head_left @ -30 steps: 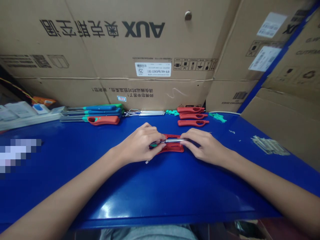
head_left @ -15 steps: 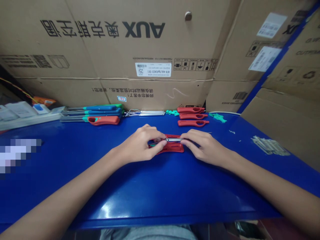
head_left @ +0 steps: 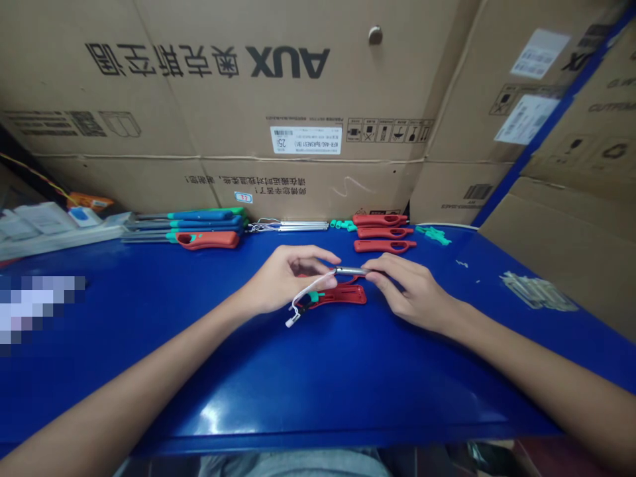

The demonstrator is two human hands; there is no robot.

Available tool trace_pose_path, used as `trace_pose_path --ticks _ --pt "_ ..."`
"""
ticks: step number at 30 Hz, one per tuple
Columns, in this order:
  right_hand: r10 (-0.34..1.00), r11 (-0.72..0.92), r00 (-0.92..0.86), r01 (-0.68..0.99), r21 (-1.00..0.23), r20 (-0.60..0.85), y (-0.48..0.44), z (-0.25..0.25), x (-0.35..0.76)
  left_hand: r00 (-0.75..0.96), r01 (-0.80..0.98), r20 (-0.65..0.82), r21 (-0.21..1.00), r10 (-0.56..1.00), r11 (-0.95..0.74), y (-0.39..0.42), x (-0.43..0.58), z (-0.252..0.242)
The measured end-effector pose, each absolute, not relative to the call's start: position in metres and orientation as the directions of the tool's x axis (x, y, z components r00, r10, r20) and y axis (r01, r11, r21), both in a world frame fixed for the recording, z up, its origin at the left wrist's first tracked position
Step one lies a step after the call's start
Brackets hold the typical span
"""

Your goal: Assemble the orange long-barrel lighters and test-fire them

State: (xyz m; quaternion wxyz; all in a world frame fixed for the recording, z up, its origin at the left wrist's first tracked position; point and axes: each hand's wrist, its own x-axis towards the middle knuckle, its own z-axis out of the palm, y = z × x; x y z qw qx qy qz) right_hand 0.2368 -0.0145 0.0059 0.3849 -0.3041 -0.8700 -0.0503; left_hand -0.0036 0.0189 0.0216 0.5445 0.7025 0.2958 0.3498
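Note:
My right hand [head_left: 410,285] pinches the right end of a slim silver metal tube [head_left: 351,271] above the table. White wires [head_left: 311,285] come out of the tube's left end and hang down to a small white end piece [head_left: 293,320]. My left hand [head_left: 293,278] is around that left end, thumb and forefinger apart. Beneath the hands lies an open red lighter handle shell [head_left: 348,294]; a green part [head_left: 313,297] shows at its left end. A second red shell piece behind the tube is mostly hidden.
Along the back of the blue table [head_left: 278,384] lie assembled long lighters [head_left: 209,240], silver tubes with wires [head_left: 303,226], green caps [head_left: 340,224], red handle shells [head_left: 385,246] and green pieces [head_left: 434,234]. A pale pile of small parts [head_left: 539,290] lies right. Cardboard [head_left: 223,132] walls the back.
My left thumb and forefinger have parted from the tube. The tube has risen slightly, and its white wires now hang in view below my left hand. My right hand still grips it.

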Motion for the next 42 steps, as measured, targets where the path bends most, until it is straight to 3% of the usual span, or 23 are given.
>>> trace_pose_path --ticks 8,13,18,21,25,27,31,35,42 --pt "0.506 0.819 -0.540 0.545 -0.179 0.673 -0.017 0.006 0.234 0.524 0.038 0.261 0.944 0.811 -0.328 0.010 -0.002 0.026" --pt "0.553 0.777 -0.516 0.603 -0.181 0.654 -0.016 0.003 0.235 0.442 0.057 0.493 0.818 0.749 -0.572 0.010 -0.003 0.029" --pt "0.574 0.716 -0.429 0.677 -0.173 0.697 -0.011 0.003 0.237 0.156 0.216 0.793 0.554 0.589 -0.804 0.010 -0.006 0.041" --pt "0.571 0.718 -0.427 0.674 -0.174 0.701 -0.010 0.002 0.238 0.100 0.306 0.909 0.358 0.404 -0.882 0.008 -0.010 0.048" --pt "0.566 0.731 -0.441 0.660 -0.176 0.697 -0.011 0.001 0.239 0.399 0.467 0.913 -0.122 0.086 -0.876 0.013 -0.020 0.052" --pt "0.578 0.729 -0.436 0.656 -0.196 0.690 -0.011 0.000 0.239 0.556 0.441 0.829 -0.229 0.064 -0.868 0.019 -0.025 0.049" --pt "0.587 0.730 -0.423 0.646 -0.224 0.690 -0.011 -0.001 0.237 0.747 0.431 0.631 -0.221 0.209 -0.875 0.027 -0.030 0.041" --pt "0.549 0.769 -0.457 0.605 -0.208 0.700 -0.014 0.001 0.234 0.816 0.481 0.443 -0.167 0.370 -0.861 0.026 -0.029 0.036" --pt "0.592 0.784 -0.532 0.554 -0.280 0.606 -0.017 -0.001 0.232 0.815 0.477 0.394 -0.037 0.426 -0.878 0.024 -0.028 0.036"
